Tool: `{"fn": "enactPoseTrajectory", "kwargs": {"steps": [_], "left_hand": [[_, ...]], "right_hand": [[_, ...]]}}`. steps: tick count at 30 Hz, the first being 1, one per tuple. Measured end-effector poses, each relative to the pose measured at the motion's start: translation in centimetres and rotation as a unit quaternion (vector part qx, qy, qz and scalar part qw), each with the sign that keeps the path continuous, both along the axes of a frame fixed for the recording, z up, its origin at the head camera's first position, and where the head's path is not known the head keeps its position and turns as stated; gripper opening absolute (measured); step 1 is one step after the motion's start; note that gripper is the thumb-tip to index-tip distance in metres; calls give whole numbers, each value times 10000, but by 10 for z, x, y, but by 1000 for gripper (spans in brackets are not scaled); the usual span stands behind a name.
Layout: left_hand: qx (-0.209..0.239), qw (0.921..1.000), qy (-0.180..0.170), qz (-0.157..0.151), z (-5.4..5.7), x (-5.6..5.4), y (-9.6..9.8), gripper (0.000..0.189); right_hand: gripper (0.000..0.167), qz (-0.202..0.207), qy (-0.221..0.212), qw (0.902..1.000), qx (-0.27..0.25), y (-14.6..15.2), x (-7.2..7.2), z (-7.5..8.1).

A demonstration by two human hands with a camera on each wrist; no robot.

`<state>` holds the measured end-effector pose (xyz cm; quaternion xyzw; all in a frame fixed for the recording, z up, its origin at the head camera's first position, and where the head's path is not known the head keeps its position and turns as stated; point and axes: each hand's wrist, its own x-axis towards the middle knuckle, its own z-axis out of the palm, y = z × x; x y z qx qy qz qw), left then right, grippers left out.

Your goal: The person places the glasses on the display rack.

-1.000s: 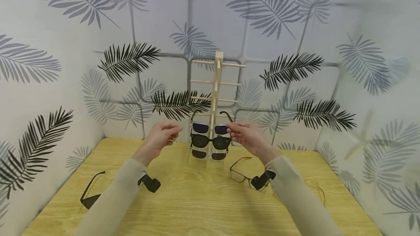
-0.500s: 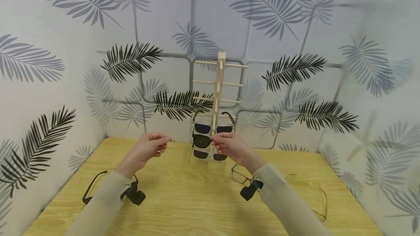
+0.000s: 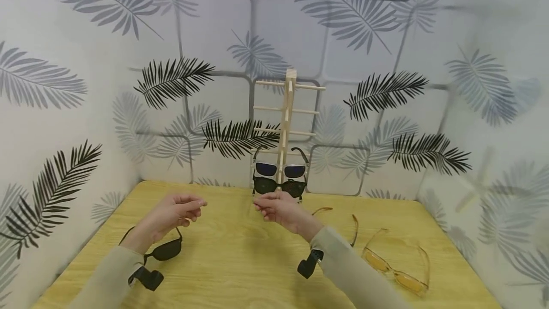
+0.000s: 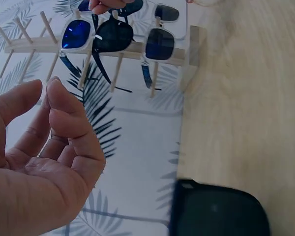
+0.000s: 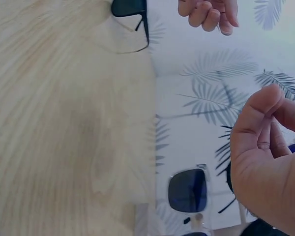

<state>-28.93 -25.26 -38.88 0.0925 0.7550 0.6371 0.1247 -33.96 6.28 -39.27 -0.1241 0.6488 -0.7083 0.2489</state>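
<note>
My left hand (image 3: 171, 213) hovers above the left of the table, fingers loosely curled, with nothing held. Under its forearm lie black sunglasses (image 3: 167, 250), partly hidden. The right hand (image 3: 280, 211) hovers in front of a wooden eyewear rack (image 3: 285, 128), also loosely curled and holding nothing. Three sunglasses hang low on the rack. Uppermost are clear-framed sunglasses with blue lenses (image 3: 295, 171); black sunglasses (image 3: 265, 185) hang below them. The lowest pair, clear-framed sunglasses with dark lenses (image 4: 160, 43), is mostly covered by the right hand in the head view.
Amber-framed glasses (image 3: 394, 271) lie on the table (image 3: 231, 271) at the right. Between them and the rack, eyeglasses with brownish temples (image 3: 355, 230) lie partly behind my right forearm. Bare pegs (image 3: 304, 132) jut from the rack's upper part. A leaf-patterned wall (image 3: 283, 13) stands behind.
My right hand has moved left and down from the rack's upper sunglasses, across the black pair. The left hand has drawn back left and down. The sunglasses remain on the rack.
</note>
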Motion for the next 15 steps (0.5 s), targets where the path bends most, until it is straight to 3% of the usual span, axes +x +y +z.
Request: {"fn": "enactPoseTrajectory", "kwargs": {"steps": [5,15], "left_hand": [[120,9997,-133,-160,-17,6,-22,26],[378,9988,-242,-174,-31,15,-54,23]], "right_hand": [[24,229,-40,9997,88,-12,0,-15],[39,477,-170,9985,215,-41,-4,-42]]}}
